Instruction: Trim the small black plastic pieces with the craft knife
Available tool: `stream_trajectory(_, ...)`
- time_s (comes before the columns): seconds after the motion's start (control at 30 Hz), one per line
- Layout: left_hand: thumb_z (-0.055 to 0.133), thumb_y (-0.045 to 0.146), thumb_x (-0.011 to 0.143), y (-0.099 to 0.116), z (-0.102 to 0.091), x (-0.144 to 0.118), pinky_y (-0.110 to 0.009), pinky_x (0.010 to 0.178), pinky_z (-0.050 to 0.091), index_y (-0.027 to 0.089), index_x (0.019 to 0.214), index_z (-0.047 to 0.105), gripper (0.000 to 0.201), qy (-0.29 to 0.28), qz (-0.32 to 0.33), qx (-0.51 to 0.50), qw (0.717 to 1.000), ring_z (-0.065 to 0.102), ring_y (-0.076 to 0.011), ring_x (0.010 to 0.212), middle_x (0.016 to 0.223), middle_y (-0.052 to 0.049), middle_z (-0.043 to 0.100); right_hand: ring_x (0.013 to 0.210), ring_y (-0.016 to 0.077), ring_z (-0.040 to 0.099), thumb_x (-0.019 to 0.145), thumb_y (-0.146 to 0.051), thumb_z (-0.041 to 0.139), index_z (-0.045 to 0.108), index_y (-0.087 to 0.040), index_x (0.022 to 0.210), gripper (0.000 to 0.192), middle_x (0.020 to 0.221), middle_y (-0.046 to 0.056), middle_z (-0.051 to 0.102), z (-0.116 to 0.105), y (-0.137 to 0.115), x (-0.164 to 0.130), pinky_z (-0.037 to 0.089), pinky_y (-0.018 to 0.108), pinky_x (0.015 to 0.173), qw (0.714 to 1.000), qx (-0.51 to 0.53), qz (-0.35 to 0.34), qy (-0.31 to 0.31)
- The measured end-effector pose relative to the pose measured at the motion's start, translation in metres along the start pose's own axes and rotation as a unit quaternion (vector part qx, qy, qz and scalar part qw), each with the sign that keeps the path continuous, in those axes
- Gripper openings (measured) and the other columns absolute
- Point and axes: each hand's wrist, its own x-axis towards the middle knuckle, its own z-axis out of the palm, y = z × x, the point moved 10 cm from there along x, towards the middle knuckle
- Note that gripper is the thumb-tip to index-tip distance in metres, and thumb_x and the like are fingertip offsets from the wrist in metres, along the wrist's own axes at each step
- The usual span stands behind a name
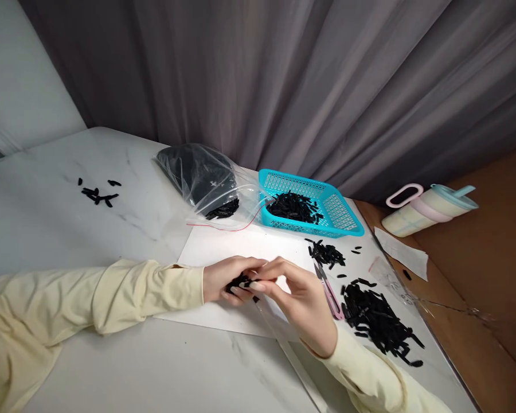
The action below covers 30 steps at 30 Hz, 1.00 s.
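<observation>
Over a white sheet of paper (pixel 223 246), my two hands meet at the middle of the table. My left hand (pixel 219 278) is curled around a cluster of small black strips (pixel 237 283). My right hand (pixel 301 292) closes thumb and fingers on a black strip at the edge of that cluster; the fingers partly hide it. Beside my right hand lie pink-handled thread snips (pixel 334 301) with dark blades. A loose pile of black strips (pixel 376 318) spreads to the right, and a smaller pile (pixel 327 253) lies above the snips.
A turquoise basket (pixel 344 230) with black strips stands at the back. Left of it is a clear zip bag (pixel 198 172) of dark pieces. More strips (pixel 98 196) lie far left. A tumbler (pixel 430 209), folded paper (pixel 402 252) and crumpled clear plastic (pixel 389 275) are on the right.
</observation>
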Motion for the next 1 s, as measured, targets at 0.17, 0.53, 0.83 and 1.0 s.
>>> stream_trajectory(0.17,0.055,0.06,0.074,-0.008,0.017,-0.01,-0.015,0.032,0.008,0.015,0.065,0.046,0.046,-0.05,-0.019,0.094,0.994,0.018,-0.0025,0.035,0.044,0.008,0.028,0.062,0.0146,0.053,0.074,0.0,0.063,0.061,-0.016,0.081,0.018,0.068,0.004,0.06,-0.028,-0.023,-0.039,0.042,0.028,0.054,0.986,-0.068,-0.132,0.069)
stream_trajectory(0.53,0.048,0.052,0.082,-0.02,0.039,-0.019,-0.018,0.033,0.011,0.015,0.064,0.047,0.042,-0.126,-0.019,0.138,0.982,0.017,-0.0029,0.035,0.044,0.008,0.026,0.059,0.0144,0.05,0.073,0.0,0.065,0.062,-0.011,0.084,0.016,0.065,0.007,0.059,-0.025,-0.016,-0.053,0.039,0.029,0.051,0.982,-0.055,-0.156,0.086)
stream_trajectory(0.83,0.045,0.049,0.086,-0.02,0.04,-0.019,-0.017,0.033,0.012,0.015,0.064,0.045,0.04,-0.137,-0.018,0.12,0.983,0.018,-0.0031,0.036,0.045,0.008,0.027,0.057,0.0147,0.051,0.072,0.002,0.065,0.062,-0.011,0.087,0.02,0.063,0.006,0.058,-0.024,-0.018,-0.054,0.039,0.029,0.049,0.979,-0.069,-0.168,0.092)
stream_trajectory(1.0,0.046,0.051,0.084,-0.019,0.037,-0.02,-0.017,0.032,0.011,0.015,0.063,0.044,0.043,-0.121,-0.02,0.139,0.983,0.02,-0.003,0.035,0.045,0.008,0.027,0.059,0.0153,0.052,0.068,0.006,0.065,0.061,-0.011,0.087,0.026,0.068,0.008,0.061,-0.022,-0.016,-0.058,0.039,0.029,0.049,0.975,-0.075,-0.187,0.092)
